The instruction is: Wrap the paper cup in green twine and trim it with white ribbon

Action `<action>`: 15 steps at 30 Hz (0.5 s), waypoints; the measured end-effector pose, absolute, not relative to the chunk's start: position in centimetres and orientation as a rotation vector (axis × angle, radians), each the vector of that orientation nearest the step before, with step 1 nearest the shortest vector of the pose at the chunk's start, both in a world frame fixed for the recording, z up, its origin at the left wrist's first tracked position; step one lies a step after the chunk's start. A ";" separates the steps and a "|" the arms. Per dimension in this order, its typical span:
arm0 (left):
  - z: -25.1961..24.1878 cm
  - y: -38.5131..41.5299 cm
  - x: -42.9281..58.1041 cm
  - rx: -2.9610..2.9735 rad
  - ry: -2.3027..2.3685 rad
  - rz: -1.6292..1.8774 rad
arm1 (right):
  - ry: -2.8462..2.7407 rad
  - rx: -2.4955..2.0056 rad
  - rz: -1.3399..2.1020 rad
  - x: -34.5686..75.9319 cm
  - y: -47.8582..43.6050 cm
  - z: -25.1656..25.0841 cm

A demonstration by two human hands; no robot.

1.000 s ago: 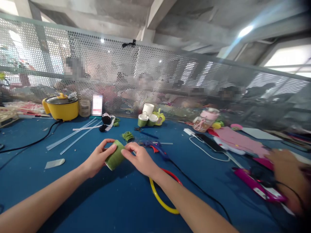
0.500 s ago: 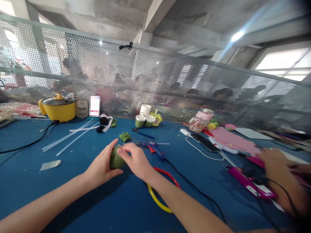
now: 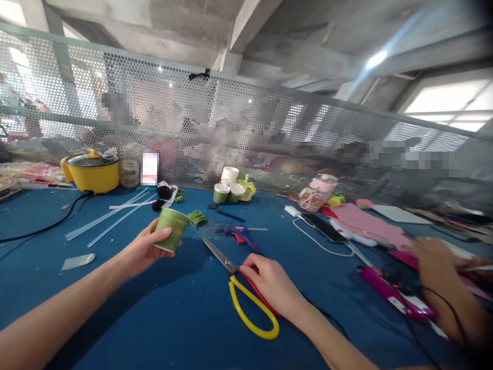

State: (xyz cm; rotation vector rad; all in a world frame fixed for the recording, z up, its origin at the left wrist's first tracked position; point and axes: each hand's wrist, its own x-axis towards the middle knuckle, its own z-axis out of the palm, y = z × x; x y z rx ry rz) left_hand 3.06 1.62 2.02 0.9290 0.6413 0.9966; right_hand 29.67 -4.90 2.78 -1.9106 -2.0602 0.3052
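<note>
My left hand [image 3: 148, 245] is wrapped round a small cup covered in green yarn [image 3: 173, 228], held tilted above the blue table. My right hand [image 3: 267, 280] is closed on the red handle of a pair of scissors [image 3: 252, 311], whose other handle is yellow. The blades point away to the left, towards the cup. Behind the cup lies a bundle of green yarn [image 3: 197, 218]. A blue glue gun [image 3: 241, 236] rests just beyond the scissors, with a clear stick in its back.
White-and-green cups [image 3: 229, 187] stand at the back, with pliers [image 3: 227, 212] before them. Clear glue sticks [image 3: 111, 216] and a yellow pot [image 3: 94, 174] are on the left. At right are a phone [image 3: 325, 227], a magenta power strip [image 3: 396, 293] and another person's arm [image 3: 439, 277].
My right hand has left the green cup, moved right and towards me, and taken hold of the scissors. My left hand has shifted slightly left and up, turning the cup.
</note>
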 end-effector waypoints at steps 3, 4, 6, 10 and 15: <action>1.8 1.7 3.1 0.880 0.665 1.007 | -2.082 -2.059 0.121 29.8 -5.4 2.3; 1.8 1.8 3.0 0.857 0.668 1.010 | -2.100 -2.070 0.077 29.8 -5.6 2.2; 1.9 1.9 2.9 0.808 0.662 1.016 | -2.156 -2.043 0.083 29.8 -6.0 2.1; 2.3 2.1 2.8 0.705 0.670 1.054 | -2.211 -2.079 0.266 29.5 -6.3 2.3; 2.2 2.3 2.7 0.704 0.644 1.022 | -2.105 -2.230 0.336 28.7 -6.0 2.5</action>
